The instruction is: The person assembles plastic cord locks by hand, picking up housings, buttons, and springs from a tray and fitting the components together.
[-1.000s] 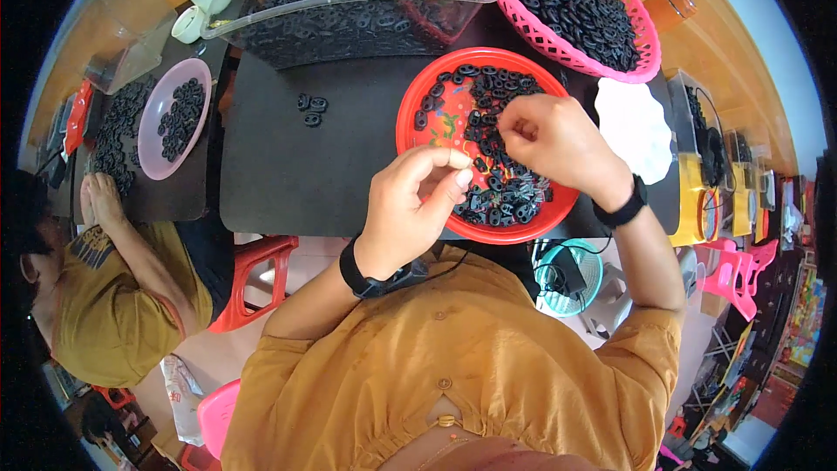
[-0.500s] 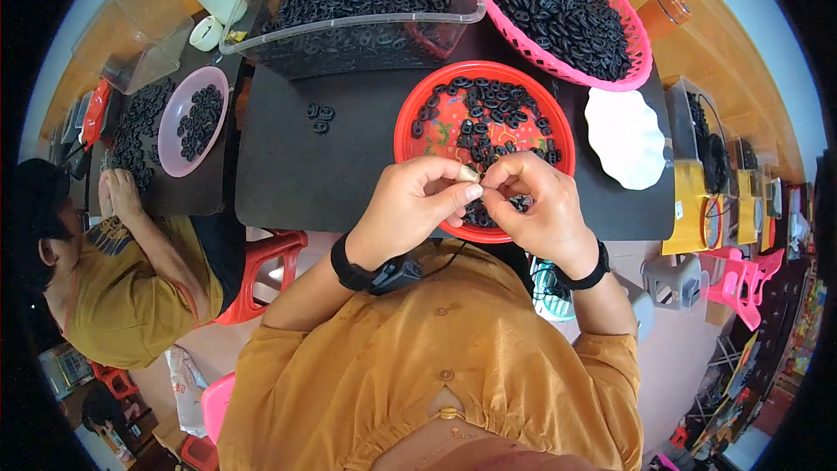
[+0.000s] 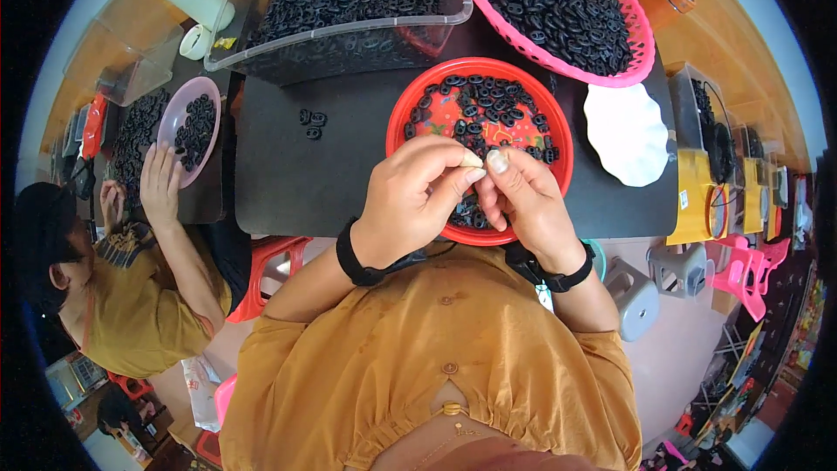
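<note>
Over the near part of a round red tray, my left hand and my right hand meet fingertip to fingertip. Both are closed in a pinch. Whatever lies between the fingers is too small and too covered to make out. A beige wrap shows on a fingertip of my left hand. Small black oval pieces with holes lie scattered in the tray, some partly hidden beneath my hands. I wear a black band on each wrist.
Behind the tray stand a clear plastic bin and a pink basket, both full of black pieces. A white scalloped plate lies at right. Several loose pieces rest at left. A co-worker sits left by a lilac bowl.
My fingertips have shifted slightly up, and my right hand has turned so its thumb now shows on top. The co-worker's hands have parted, one reaching to the lilac bowl.
</note>
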### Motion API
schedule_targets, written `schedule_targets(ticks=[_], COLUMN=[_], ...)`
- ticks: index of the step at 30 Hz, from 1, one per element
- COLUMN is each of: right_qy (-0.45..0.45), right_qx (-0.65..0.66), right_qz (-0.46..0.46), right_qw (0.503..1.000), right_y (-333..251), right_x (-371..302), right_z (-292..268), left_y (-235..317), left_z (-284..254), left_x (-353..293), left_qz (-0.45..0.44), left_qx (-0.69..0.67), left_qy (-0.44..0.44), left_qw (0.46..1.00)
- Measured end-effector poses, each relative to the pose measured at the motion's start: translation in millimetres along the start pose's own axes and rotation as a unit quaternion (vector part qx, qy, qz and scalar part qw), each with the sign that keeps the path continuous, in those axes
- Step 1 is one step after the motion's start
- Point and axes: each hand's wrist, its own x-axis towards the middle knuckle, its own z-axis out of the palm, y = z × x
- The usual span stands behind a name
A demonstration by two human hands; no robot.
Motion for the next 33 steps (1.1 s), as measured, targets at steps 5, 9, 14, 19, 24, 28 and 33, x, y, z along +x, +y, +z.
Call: schedule_targets(ticks=[5, 9, 14, 19, 24, 28, 33], right_qy=[0.001, -0.010, -0.040, 0.010, 0.076, 0.118, 0.128], right_qx=[0.025, 0.098, 0.155, 0.005, -0.187, -0.340, -0.353], right_qz=[-0.037, -0.019, 0.011, -0.068, -0.144, -0.244, -0.278], right_qw=[0.999, 0.995, 0.987, 0.998, 0.969, 0.900, 0.884], right_y=[3.8, 0.8, 0.3, 7.5, 9.5, 7.4, 10.4], right_x=[5.3, 7.1, 6.9, 6.0, 1.3, 0.0, -1.6], right_z=[1.6, 0.1, -0.1, 2.8, -0.1, -1.9, -3.1], left_y=[-2.1, -1.0, 0.0, -0.5, 1.4, 0.7, 2.5], left_z=[0.4, 1.4, 0.2, 4.7, 8.2, 8.8, 7.6], left_x=[3.9, 4.6, 7.9, 4.2, 2.6, 0.8, 4.2], left_qz=[0.006, -0.011, 0.005, -0.032, -0.080, -0.162, -0.225], left_qx=[0.012, -0.036, -0.038, -0.068, -0.086, -0.148, -0.233], left_qy=[0.005, 0.007, -0.021, 0.005, -0.007, -0.037, -0.064], left_qw=[1.000, 0.999, 0.999, 0.997, 0.993, 0.975, 0.944])
